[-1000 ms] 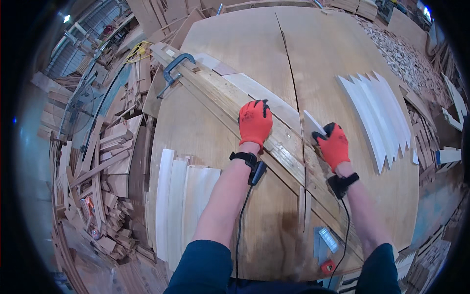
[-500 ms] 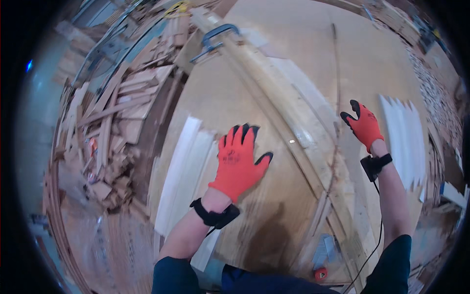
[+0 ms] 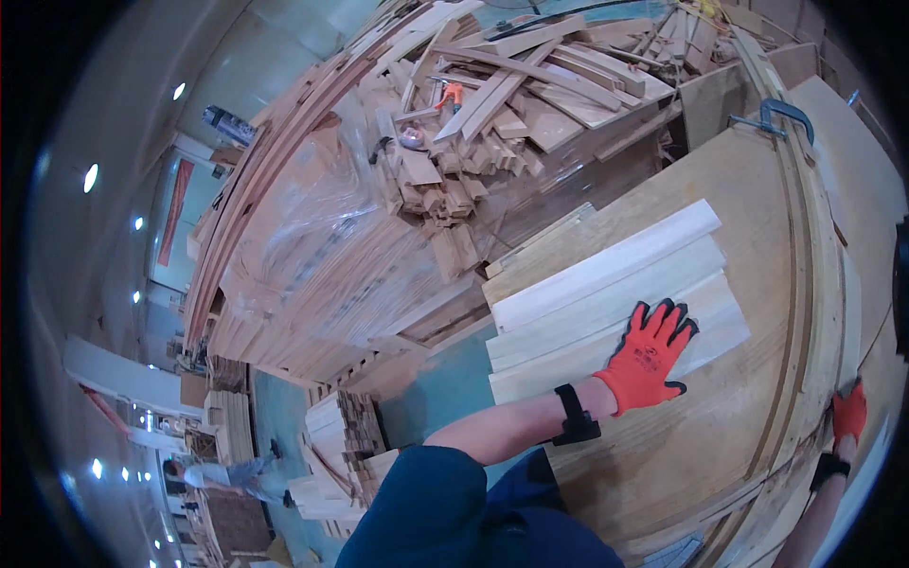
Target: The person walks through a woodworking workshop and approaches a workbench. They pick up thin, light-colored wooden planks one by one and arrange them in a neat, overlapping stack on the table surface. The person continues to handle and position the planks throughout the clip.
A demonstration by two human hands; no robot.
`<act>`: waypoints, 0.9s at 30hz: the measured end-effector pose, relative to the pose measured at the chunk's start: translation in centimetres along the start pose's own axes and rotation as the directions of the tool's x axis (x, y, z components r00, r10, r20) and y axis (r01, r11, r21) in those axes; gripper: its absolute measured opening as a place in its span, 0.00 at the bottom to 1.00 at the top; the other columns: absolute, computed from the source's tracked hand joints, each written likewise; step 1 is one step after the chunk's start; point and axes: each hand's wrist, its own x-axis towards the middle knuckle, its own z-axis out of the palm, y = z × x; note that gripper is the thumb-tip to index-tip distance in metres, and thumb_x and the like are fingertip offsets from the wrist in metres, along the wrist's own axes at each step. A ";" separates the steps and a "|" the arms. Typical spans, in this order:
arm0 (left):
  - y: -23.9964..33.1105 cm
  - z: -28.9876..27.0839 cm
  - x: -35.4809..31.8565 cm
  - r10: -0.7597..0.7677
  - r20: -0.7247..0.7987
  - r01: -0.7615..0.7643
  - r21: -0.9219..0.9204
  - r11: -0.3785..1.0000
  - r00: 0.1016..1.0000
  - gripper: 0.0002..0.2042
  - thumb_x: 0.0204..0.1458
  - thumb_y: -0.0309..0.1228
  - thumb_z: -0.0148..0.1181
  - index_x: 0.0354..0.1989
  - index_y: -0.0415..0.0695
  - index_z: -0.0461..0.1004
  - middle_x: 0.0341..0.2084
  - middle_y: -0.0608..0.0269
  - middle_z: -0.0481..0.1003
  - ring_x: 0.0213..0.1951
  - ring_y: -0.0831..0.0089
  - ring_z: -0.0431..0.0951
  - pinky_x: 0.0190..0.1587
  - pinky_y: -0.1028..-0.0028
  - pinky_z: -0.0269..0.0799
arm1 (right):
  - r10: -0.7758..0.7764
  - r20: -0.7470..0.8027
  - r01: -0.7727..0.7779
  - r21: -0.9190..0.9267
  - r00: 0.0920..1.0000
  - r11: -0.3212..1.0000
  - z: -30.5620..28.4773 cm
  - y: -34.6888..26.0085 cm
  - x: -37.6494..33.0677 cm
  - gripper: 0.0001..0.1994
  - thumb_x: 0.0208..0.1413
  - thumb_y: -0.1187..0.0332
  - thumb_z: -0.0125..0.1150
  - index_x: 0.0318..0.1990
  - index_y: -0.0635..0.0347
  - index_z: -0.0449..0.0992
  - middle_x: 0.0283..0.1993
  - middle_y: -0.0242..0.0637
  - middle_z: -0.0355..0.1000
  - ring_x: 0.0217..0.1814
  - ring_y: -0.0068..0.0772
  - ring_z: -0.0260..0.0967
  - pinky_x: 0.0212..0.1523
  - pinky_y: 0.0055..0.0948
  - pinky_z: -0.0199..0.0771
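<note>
My left hand (image 3: 649,360), in a red work glove with black fingertips, lies flat with fingers spread over the pale wood boards (image 3: 606,284). The boards lie side by side on a large plywood table (image 3: 653,464). At the far right my right hand (image 3: 849,414), gloved alike, is beside a long wooden rail (image 3: 816,284) that crosses the table. Its fingers are small and partly hidden, so their pose is unclear. A blue clamp (image 3: 788,119) grips the far end of the rail.
A heap of wood offcuts (image 3: 450,189) and an orange-handled tool (image 3: 453,95) lie beyond the table. Left of them is a plastic-wrapped stack of planks (image 3: 294,284). Another stack of boards (image 3: 346,426) stands on the green floor. A person (image 3: 222,473) is far off at left.
The view has swung left, bringing the workshop's left side in. My left hand has come down over the pale boards, still spread. My right hand now shows at the right edge.
</note>
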 end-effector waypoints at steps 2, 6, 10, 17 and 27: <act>-0.5 -1.0 0.3 -0.041 0.043 0.040 0.026 0.999 0.998 0.47 0.42 0.56 0.69 0.67 0.39 0.61 0.68 0.40 0.57 0.71 0.42 0.52 0.71 0.38 0.37 | 0.087 0.176 -0.084 -0.024 0.981 0.996 -2.4 -2.0 -2.8 0.42 0.53 0.64 0.67 0.75 0.58 0.53 0.70 0.52 0.63 0.70 0.54 0.63 0.69 0.42 0.63; -0.4 0.4 0.1 0.011 -0.123 -0.011 0.003 1.000 0.992 0.43 0.48 0.58 0.65 0.67 0.42 0.63 0.67 0.40 0.60 0.70 0.41 0.56 0.70 0.41 0.43 | -0.067 0.009 0.067 -0.020 0.998 0.998 -8.0 -8.5 -9.7 0.29 0.56 0.61 0.61 0.65 0.61 0.68 0.62 0.50 0.71 0.66 0.54 0.65 0.66 0.46 0.65; -2.6 -2.0 1.8 -0.054 -0.218 0.121 0.305 0.945 0.974 0.46 0.47 0.54 0.67 0.71 0.42 0.58 0.70 0.42 0.57 0.72 0.42 0.51 0.70 0.40 0.40 | 0.037 -0.082 -0.037 0.011 0.996 0.999 -13.2 -7.6 -17.4 0.29 0.51 0.54 0.66 0.62 0.49 0.72 0.55 0.50 0.72 0.59 0.53 0.68 0.57 0.49 0.71; -9.6 -2.7 3.2 -0.340 0.072 0.344 -0.057 0.937 0.938 0.41 0.53 0.41 0.66 0.73 0.39 0.53 0.68 0.43 0.60 0.70 0.47 0.59 0.70 0.57 0.55 | 0.373 -0.288 -0.413 -0.093 0.882 0.906 -18.4 4.8 -31.4 0.30 0.50 0.54 0.68 0.62 0.49 0.72 0.59 0.49 0.69 0.59 0.55 0.66 0.60 0.47 0.68; -16.7 -2.8 4.8 -0.315 0.097 0.328 -0.379 0.865 0.944 0.28 0.59 0.25 0.57 0.69 0.36 0.62 0.66 0.45 0.65 0.68 0.59 0.64 0.70 0.66 0.57 | 0.523 -0.254 -0.551 -0.049 0.813 0.833 -17.1 19.4 -30.8 0.26 0.54 0.63 0.65 0.62 0.50 0.73 0.66 0.50 0.66 0.68 0.55 0.60 0.68 0.45 0.63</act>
